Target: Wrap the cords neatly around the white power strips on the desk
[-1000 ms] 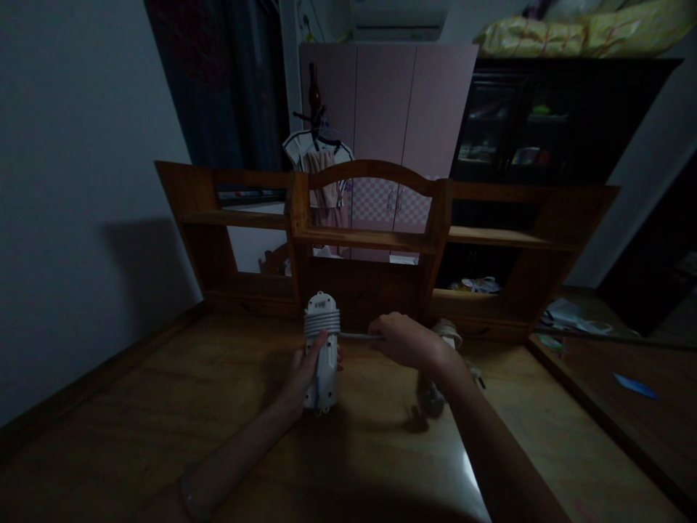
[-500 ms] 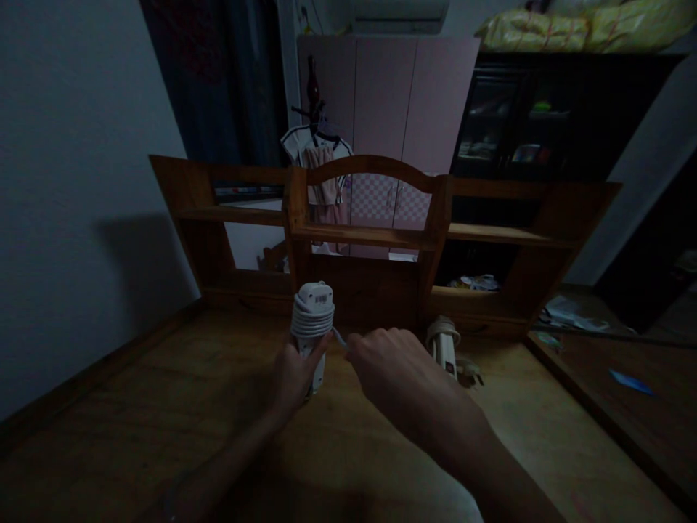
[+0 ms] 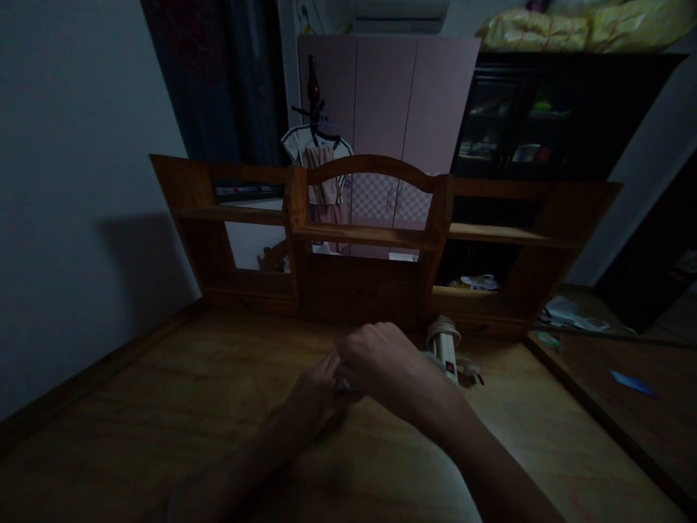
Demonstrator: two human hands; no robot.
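My left hand (image 3: 311, 398) and my right hand (image 3: 381, 363) meet low over the middle of the wooden desk (image 3: 163, 428). Both are closed, fingers curled against each other. The white power strip with its cord wound round it is hidden behind them; only a pale sliver of cord (image 3: 343, 386) shows between the fingers. My right hand lies over and in front of my left. A second white power strip (image 3: 443, 347) with a loose plug (image 3: 471, 372) lies on the desk just right of my right hand.
A wooden shelf unit (image 3: 370, 236) stands along the desk's back edge. Behind it are a pink wardrobe (image 3: 414, 102), hanging clothes (image 3: 321, 171) and a dark cabinet (image 3: 523, 123). A blue scrap (image 3: 630, 382) lies at the right. A wall (image 3: 70, 181) is at the left.
The wrapped power strip stood upright in my left hand; it has come down behind both hands. My right hand moved left and closed in on my left.
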